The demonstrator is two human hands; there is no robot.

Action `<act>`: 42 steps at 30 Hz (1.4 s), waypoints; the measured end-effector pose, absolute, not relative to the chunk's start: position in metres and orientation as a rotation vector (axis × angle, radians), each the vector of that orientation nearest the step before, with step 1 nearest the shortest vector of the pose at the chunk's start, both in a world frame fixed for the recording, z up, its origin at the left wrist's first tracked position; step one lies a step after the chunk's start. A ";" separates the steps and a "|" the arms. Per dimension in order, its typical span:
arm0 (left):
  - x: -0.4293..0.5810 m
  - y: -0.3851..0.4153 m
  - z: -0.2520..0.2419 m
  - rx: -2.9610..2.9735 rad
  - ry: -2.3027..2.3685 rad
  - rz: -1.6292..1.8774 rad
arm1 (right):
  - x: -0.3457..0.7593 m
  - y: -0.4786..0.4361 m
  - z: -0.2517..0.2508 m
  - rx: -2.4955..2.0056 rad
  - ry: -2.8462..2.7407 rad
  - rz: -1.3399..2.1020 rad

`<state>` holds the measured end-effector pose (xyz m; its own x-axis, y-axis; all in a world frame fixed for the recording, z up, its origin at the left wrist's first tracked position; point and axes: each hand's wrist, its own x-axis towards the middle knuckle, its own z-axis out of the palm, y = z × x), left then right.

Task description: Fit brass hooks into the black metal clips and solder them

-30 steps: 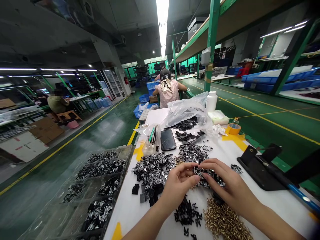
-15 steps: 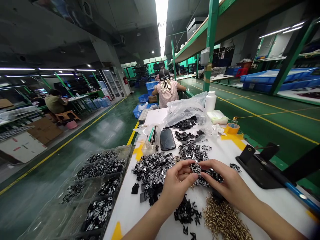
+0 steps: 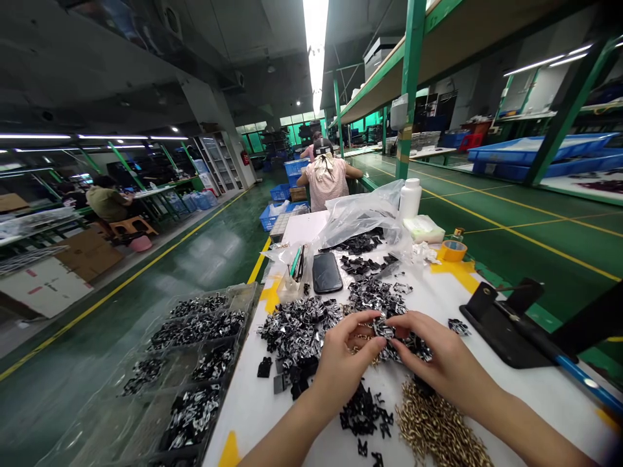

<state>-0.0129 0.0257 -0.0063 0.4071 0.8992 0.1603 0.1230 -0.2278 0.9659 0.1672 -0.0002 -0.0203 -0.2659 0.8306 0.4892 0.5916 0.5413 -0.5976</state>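
Note:
My left hand [image 3: 344, 363] and my right hand [image 3: 445, 363] meet over the white table [image 3: 487, 383], fingertips pinched together on a small black-and-silver metal clip [image 3: 384, 329]. Under the hands lies a heap of the same shiny clips [image 3: 302, 327]. Plain black plastic pieces [image 3: 365, 412] lie just in front of my left wrist. A pile of brass-coloured hooks [image 3: 438, 428] sits under my right forearm. Both hands are closed in a pinch.
A black phone [image 3: 326, 272], a clear bag of black parts [image 3: 365, 220], a white bottle [image 3: 411, 198] and yellow tape [image 3: 452, 250] stand farther back. A black lever tool [image 3: 511, 324] is at right. A compartment tray of clips [image 3: 195, 363] hangs off the left edge. A person sits ahead.
My hands have stayed over the pile, fingers shifting slightly while working the small clip between them. Nothing else moved.

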 end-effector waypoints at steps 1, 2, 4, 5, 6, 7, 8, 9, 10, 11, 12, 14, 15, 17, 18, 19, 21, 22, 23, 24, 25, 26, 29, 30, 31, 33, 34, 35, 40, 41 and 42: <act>-0.013 0.026 -0.006 1.655 0.916 0.949 | 0.168 0.000 -0.021 -1.157 -1.977 0.384; -0.014 0.026 -0.007 1.666 0.919 0.946 | 0.168 0.000 -0.021 -1.162 -1.978 0.387; -0.014 0.027 -0.007 1.684 0.922 0.942 | 0.169 0.000 -0.022 -1.169 -1.983 0.387; -0.014 0.027 -0.007 1.693 0.918 0.940 | 0.169 0.001 -0.021 -1.170 -1.986 0.386; -0.014 0.028 -0.007 1.703 0.913 0.939 | 0.170 0.001 -0.021 -1.168 -1.989 0.384; -0.014 0.028 -0.007 1.715 0.906 0.938 | 0.170 0.001 -0.021 -1.164 -1.990 0.384; -0.013 0.028 -0.008 1.729 0.900 0.936 | 0.170 0.001 -0.021 -1.160 -1.990 0.381; -0.013 0.028 -0.008 1.744 0.895 0.934 | 0.170 0.001 -0.021 -1.157 -1.987 0.378; -0.013 0.028 -0.008 1.758 0.894 0.933 | 0.169 0.000 -0.020 -1.156 -1.984 0.377; -0.012 0.028 -0.008 1.771 0.894 0.931 | 0.169 0.000 -0.020 -1.156 -1.982 0.377; -0.012 0.028 -0.008 1.784 0.896 0.927 | 0.169 0.000 -0.020 -1.155 -1.983 0.379; -0.012 0.027 -0.008 1.804 0.896 0.920 | 0.169 0.000 -0.020 -1.156 -1.988 0.389; -0.012 0.027 -0.008 1.812 0.896 0.913 | 0.169 0.000 -0.020 -1.156 -1.990 0.393; -0.012 0.027 -0.008 1.826 0.900 0.896 | 0.169 0.000 -0.020 -1.157 -1.995 0.398; -0.012 0.027 -0.008 1.831 0.903 0.887 | 0.169 0.000 -0.020 -1.158 -1.998 0.398; -0.012 0.027 -0.008 1.837 0.906 0.877 | 0.169 0.000 -0.021 -1.159 -1.999 0.395; -0.012 0.028 -0.008 1.846 0.909 0.866 | 0.168 0.001 -0.021 -1.161 -2.002 0.389; -0.012 0.028 -0.008 1.849 0.910 0.864 | 0.168 0.001 -0.021 -1.163 -2.005 0.387; -0.012 0.028 -0.009 1.852 0.911 0.861 | 0.168 0.001 -0.021 -1.164 -2.009 0.385; -0.012 0.027 -0.010 1.853 0.913 0.859 | 0.168 0.001 -0.022 -1.164 -2.013 0.385; -0.012 0.027 -0.010 1.852 0.915 0.857 | 0.168 0.000 -0.022 -1.163 -2.016 0.383; -0.012 0.027 -0.011 1.847 0.919 0.856 | 0.168 0.000 -0.022 -1.162 -2.016 0.381; -0.011 0.025 -0.011 1.819 0.922 0.846 | 0.167 -0.001 -0.022 -1.167 -2.003 0.386; -0.011 0.025 -0.011 1.809 0.920 0.843 | 0.167 -0.001 -0.022 -1.170 -2.000 0.390; -0.011 0.025 -0.011 1.802 0.917 0.840 | 0.166 -0.001 -0.022 -1.172 -2.001 0.392; -0.011 0.025 -0.011 1.798 0.913 0.837 | 0.166 -0.002 -0.022 -1.178 -2.008 0.393; -0.011 0.025 -0.010 1.799 0.913 0.839 | 0.166 -0.002 -0.022 -1.180 -2.012 0.392; -0.011 0.025 -0.010 1.802 0.913 0.840 | 0.166 -0.002 -0.022 -1.184 -2.016 0.391; -0.011 0.025 -0.011 1.810 0.905 0.836 | 0.166 -0.001 -0.023 -1.198 -2.011 0.375; -0.011 0.025 -0.011 1.814 0.905 0.838 | 0.166 -0.001 -0.023 -1.200 -2.010 0.376; -0.011 0.025 -0.011 1.819 0.906 0.840 | 0.166 -0.001 -0.024 -1.200 -2.009 0.377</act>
<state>-0.0106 0.0249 -0.0112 0.4987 0.8503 0.1685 0.2315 -0.3180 0.9194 0.1660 -0.0014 -0.0236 -0.2772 0.8478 0.4521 0.6260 0.5163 -0.5844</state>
